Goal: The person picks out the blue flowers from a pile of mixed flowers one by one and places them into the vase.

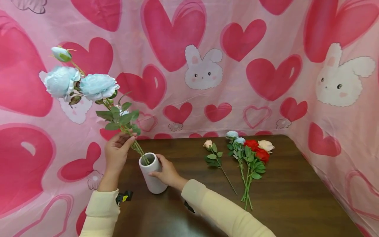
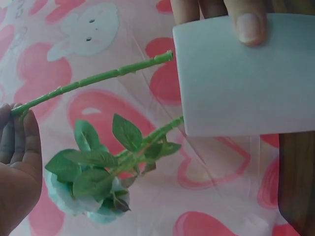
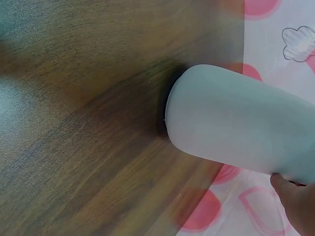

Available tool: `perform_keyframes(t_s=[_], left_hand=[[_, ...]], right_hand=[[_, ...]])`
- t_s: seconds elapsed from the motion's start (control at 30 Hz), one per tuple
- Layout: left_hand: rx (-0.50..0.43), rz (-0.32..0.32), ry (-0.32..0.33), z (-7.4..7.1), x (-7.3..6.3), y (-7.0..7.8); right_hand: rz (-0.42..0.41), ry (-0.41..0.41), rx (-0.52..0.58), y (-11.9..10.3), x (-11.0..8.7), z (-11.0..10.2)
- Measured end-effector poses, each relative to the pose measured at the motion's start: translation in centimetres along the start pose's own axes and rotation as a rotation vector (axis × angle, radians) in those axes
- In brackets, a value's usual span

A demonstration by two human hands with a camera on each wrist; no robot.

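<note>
The person's left hand (image 1: pixel 116 152) is held higher, its thumb pinching toward the fingers; the right hand (image 1: pixel 167 172) grips lower, thumb spread.

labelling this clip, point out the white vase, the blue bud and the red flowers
White vase (image 1: pixel 155 183), head view, lower outer wall
Blue bud (image 1: pixel 60 53), head view, pale petals
Red flowers (image 1: pixel 262 155), head view, petals of the lower bloom

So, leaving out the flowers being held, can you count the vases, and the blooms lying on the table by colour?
White vase: 1
Light blue blooms: 2
Red blooms: 2
Cream bloom: 1
Peach bloom: 1
Total visible: 7
</note>
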State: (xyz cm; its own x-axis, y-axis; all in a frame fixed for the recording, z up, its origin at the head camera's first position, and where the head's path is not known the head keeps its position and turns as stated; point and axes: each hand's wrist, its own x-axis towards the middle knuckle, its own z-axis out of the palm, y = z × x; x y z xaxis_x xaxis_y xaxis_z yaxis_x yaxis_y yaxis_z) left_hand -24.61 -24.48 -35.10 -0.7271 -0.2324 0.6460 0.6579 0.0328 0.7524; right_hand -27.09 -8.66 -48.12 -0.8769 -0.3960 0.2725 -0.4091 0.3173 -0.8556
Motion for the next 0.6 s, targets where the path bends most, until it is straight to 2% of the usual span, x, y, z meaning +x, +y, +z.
perform_keyframes(t_s=[0.23, 0.47, 0.6], left_hand=[[0.045, -0.020, 0.082, -0.8, -0.5, -0.5], [0.009, -0.020, 0.122, -1.0, -1.3, -1.2], [0.069, -0.030, 0.139, -1.0, -1.7, -1.7]], right_hand=[[0.017, -0.022, 0.017, 0.1, -0.2, 0.0], [0.011, -0.013, 0.002, 0.4, -0.1, 0.3], [-0.004, -0.006, -0.007, 0.3, -0.1, 0.1]])
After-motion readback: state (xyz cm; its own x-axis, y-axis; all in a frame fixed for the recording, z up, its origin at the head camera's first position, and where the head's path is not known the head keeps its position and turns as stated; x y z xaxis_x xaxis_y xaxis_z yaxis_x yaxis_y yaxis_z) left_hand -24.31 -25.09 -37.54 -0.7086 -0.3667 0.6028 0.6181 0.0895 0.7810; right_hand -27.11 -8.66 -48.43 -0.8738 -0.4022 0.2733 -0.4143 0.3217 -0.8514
